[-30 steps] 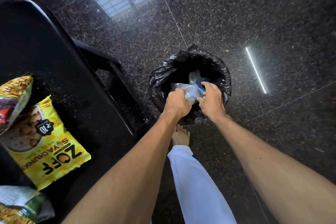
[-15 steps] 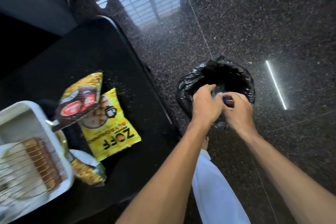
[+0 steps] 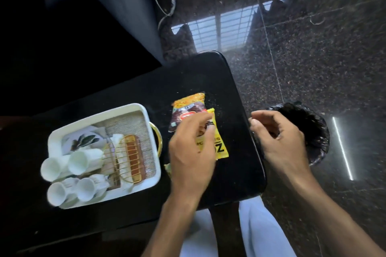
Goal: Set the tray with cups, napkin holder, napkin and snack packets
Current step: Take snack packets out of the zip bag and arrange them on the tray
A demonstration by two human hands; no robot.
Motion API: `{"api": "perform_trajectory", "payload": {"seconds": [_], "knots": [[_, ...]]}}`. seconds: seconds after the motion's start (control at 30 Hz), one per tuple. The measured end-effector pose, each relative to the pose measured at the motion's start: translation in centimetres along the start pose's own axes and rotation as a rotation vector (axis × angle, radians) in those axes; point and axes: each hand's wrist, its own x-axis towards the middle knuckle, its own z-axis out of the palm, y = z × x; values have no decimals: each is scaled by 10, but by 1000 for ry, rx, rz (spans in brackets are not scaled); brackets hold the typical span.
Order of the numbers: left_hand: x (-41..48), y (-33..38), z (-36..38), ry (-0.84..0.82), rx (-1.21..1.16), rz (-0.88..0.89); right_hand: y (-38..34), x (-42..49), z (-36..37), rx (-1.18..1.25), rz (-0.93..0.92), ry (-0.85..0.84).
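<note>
Under my left hand (image 3: 191,152), fingers loosely open, yellow packet (image 3: 219,148) lies lengthwise; right hand (image 3: 277,137) empty, farther.

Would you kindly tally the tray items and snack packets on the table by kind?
White cups in the tray: 4
Gold wire napkin holder: 1
Yellow packet: 1
Dark red packet: 1
Packet mostly hidden under the left hand: 1, only an edge shows
Total: 8
</note>
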Motion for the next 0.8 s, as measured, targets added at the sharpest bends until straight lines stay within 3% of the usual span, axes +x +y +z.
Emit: {"api": "perform_trajectory", "payload": {"seconds": [0.1,0.27,0.4,0.57,0.8], "knots": [[8,-30,-35,29,143,-126,-21,-4,37,-4,65,-106],[26,-58,-48,-123,134,-260,-32,5,87,-234,149,-218],[42,-68,-49,-237,65,-292,-44,13,111,-365,142,-173],[56,-79,-57,-265,22,-246,-57,19,132,-363,131,-63],[69,-96,-64,-434,-26,-199,-71,31,164,-398,74,42]]}}
